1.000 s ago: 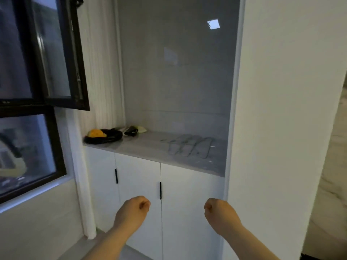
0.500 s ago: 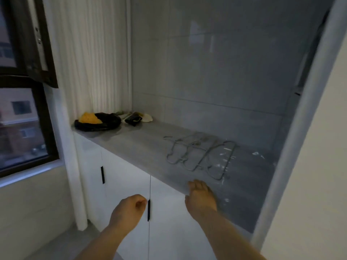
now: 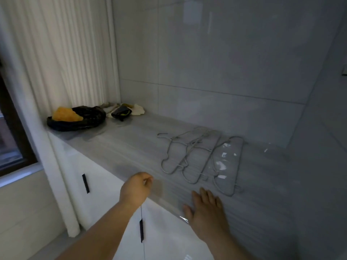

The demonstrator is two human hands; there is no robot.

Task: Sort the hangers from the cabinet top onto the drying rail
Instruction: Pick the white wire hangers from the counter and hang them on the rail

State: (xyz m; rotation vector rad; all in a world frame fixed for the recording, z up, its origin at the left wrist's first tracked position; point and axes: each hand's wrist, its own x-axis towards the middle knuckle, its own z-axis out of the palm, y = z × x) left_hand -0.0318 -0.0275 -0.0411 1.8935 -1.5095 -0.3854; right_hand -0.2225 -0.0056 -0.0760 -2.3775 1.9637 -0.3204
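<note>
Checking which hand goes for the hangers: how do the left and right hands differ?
The left hand is curled into a fist; the right hand is flat, fingers straight. The left hand sits at the front edge of the cabinet top; the right hand lies further in, fingertips pointing at the hangers, not touching them. Both are bare and hold nothing.

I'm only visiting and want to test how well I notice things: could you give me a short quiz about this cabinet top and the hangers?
1. True or false: the right hand grips one of the thin grey wire hangers.
2. What colour is the lump resting on the crumpled black bag? A yellow, B red, C blue.
3. Fill in: the hangers lie ___ on the grey cabinet top.

Key: 1 false, its fingers are straight and short of them; 2 A; 3 flat.
</note>
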